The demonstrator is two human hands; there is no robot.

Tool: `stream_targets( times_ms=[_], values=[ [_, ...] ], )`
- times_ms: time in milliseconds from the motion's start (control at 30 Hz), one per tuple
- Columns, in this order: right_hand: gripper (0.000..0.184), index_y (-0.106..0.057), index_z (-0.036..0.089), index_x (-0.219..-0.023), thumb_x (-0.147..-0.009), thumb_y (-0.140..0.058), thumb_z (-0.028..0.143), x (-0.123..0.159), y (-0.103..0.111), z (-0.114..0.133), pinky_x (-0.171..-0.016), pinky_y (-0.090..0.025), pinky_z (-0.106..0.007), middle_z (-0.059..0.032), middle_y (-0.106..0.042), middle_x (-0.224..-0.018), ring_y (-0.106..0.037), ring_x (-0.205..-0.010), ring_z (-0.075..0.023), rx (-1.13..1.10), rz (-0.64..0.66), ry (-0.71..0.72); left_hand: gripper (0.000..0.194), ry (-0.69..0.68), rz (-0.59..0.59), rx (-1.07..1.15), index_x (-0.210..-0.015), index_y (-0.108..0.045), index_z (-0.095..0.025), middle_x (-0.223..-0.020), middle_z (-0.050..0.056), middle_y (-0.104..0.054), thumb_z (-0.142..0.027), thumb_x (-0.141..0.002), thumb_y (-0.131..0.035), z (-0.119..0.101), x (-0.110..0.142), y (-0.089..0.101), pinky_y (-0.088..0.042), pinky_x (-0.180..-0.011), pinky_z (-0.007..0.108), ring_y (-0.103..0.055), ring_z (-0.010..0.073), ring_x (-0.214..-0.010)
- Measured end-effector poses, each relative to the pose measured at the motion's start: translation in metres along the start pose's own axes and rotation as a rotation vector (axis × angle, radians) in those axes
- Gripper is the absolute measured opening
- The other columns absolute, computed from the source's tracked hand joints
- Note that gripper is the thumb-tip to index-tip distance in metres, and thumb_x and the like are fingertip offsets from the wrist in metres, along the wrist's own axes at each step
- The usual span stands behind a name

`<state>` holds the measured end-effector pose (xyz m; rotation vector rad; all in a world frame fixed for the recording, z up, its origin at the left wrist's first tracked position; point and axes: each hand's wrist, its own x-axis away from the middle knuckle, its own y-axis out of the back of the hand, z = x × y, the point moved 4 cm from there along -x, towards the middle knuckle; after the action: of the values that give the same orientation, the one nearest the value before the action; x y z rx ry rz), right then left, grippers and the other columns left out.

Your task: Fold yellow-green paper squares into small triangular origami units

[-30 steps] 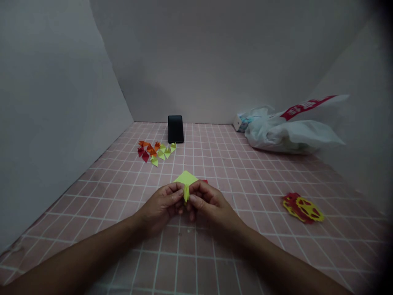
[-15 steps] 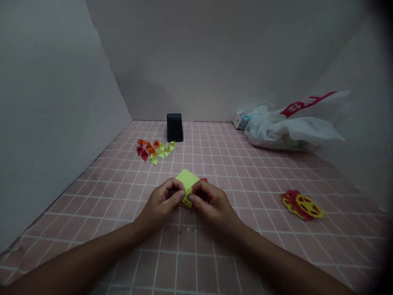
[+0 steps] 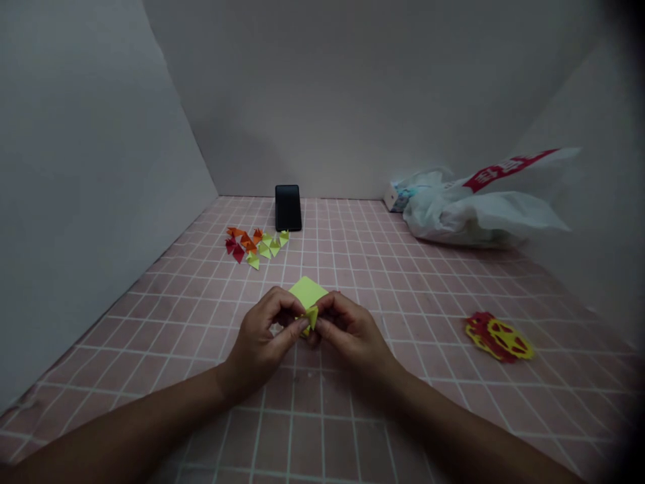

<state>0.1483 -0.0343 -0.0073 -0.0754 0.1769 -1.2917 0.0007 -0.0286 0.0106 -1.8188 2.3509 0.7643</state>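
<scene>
My left hand (image 3: 269,333) and my right hand (image 3: 350,329) meet at the middle of the table, both pinching a small folded piece of yellow paper (image 3: 313,316). Thumbs and fingertips of both hands close on it, hiding part of its shape. Just beyond the fingertips, a flat yellow-green paper sheet (image 3: 308,290) lies on the table, its near part covered by the hands. A sliver of red paper (image 3: 336,293) peeks out behind my right fingers.
Small folded paper pieces (image 3: 250,245) in red, orange and yellow lie at the back left. Behind them rests a black phone (image 3: 288,208). A white plastic bag (image 3: 468,212) and a box (image 3: 397,196) sit back right. Red and yellow cut-outs (image 3: 498,338) lie at right on the tiled-pattern surface (image 3: 201,376).
The folded yellow paper has turned slightly between my fingers, and my left hand has tilted a little. Less of the red paper shows. The view has shifted slightly.
</scene>
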Motion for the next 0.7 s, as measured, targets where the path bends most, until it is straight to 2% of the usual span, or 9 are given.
stream_targets(
  times_ms=[167, 400, 533, 700],
  values=[
    [0.012, -0.057, 0.019, -0.078, -0.080, -0.068, 0.025, -0.001, 0.000, 0.002, -0.059, -0.045, -0.027, 0.0024, -0.061, -0.066, -0.057, -0.060, -0.0118, -0.147, -0.027, -0.006, 0.013, -0.179, -0.014, -0.079, -0.088, -0.058, -0.019, -0.084, 0.001, -0.057, -0.006, -0.085, -0.060, -0.007, -0.001, 0.000, -0.046, -0.065, 0.023, -0.057, 0.0128, -0.077],
    [0.010, -0.060, 0.020, -0.077, -0.079, -0.069, 0.022, -0.001, 0.000, 0.001, -0.059, -0.043, -0.027, 0.0022, -0.059, -0.067, -0.055, -0.060, -0.0113, -0.170, -0.021, 0.024, 0.013, -0.204, -0.018, -0.081, -0.093, -0.060, -0.017, -0.084, 0.001, -0.059, -0.007, -0.085, -0.061, -0.007, 0.001, 0.001, -0.047, -0.064, 0.022, -0.058, 0.0107, -0.074],
    [0.006, -0.061, 0.019, -0.080, -0.081, -0.066, 0.022, 0.001, 0.001, 0.004, -0.062, -0.044, -0.030, 0.0003, -0.058, -0.072, -0.055, -0.065, -0.0135, -0.010, -0.011, 0.063, 0.009, -0.222, -0.011, -0.085, -0.088, -0.061, -0.016, -0.083, 0.002, -0.061, -0.008, -0.086, -0.061, -0.009, 0.000, 0.002, -0.047, -0.066, 0.023, -0.058, 0.0118, -0.076],
    [0.008, -0.061, 0.018, -0.078, -0.085, -0.061, 0.023, 0.005, 0.003, 0.010, -0.064, -0.045, -0.032, -0.0027, -0.058, -0.075, -0.056, -0.069, -0.0161, 0.254, -0.036, 0.124, 0.008, -0.172, -0.003, -0.084, -0.081, -0.061, -0.016, -0.079, 0.001, -0.062, -0.010, -0.086, -0.060, -0.008, -0.001, 0.002, -0.047, -0.066, 0.024, -0.060, 0.0120, -0.074]
  ],
)
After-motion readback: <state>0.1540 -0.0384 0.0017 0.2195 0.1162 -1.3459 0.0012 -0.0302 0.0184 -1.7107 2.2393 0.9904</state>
